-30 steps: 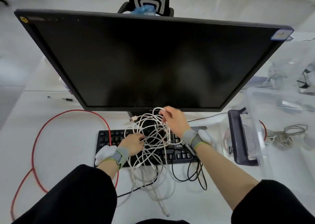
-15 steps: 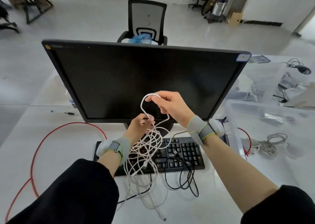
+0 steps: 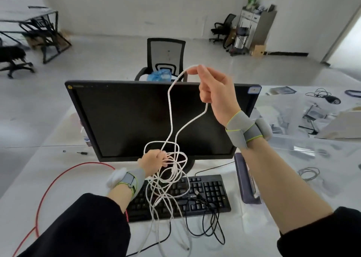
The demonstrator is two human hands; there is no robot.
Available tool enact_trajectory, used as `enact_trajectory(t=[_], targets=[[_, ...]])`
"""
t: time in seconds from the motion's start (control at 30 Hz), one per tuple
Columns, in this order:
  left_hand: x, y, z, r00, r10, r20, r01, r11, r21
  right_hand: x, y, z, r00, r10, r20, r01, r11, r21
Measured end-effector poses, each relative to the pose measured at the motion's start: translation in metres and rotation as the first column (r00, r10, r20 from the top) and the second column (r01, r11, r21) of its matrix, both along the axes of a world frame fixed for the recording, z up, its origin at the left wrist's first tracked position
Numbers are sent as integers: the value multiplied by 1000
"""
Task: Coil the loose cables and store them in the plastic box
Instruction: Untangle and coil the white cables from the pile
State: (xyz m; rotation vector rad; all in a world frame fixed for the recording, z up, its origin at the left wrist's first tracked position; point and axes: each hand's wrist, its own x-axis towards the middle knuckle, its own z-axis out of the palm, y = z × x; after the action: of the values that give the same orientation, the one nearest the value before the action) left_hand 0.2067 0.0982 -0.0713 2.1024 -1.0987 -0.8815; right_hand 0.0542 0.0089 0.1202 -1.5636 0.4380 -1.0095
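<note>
A thin white cable (image 3: pixel 170 119) runs near-vertically in front of the black monitor (image 3: pixel 125 119), its bend uppermost, pinched by the raised right hand (image 3: pixel 214 92). Below, its tangled loops hang above the black keyboard (image 3: pixel 207 194), gripped by the left hand (image 3: pixel 152 162). The clear plastic box (image 3: pixel 293 151) sits at the right.

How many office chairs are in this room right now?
3: one chair behind the monitor, one by the far wall, one at the left edge. Others may be hidden.
</note>
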Motion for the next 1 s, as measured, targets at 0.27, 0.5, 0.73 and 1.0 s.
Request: enact_trajectory(t=[0.27,0.5,0.73,1.0], targets=[[-11,-5,96,972,120,201,-27,911,-411,-7,-2,-28,947,-128,-295,126,992,-25],[-11,-13,161,985,34,167,74,798,-598,-13,-8,-15,939,-186,-288,185,982,-29],[-8,-21,186,995,-95,-43,54,819,-571,-14,-6,-25,925,-155,-346,138,988,-73],[-6,-33,216,978,-113,-177,-42,724,-688,-6,3,-17,932,6,-363,-37,996,-77]])
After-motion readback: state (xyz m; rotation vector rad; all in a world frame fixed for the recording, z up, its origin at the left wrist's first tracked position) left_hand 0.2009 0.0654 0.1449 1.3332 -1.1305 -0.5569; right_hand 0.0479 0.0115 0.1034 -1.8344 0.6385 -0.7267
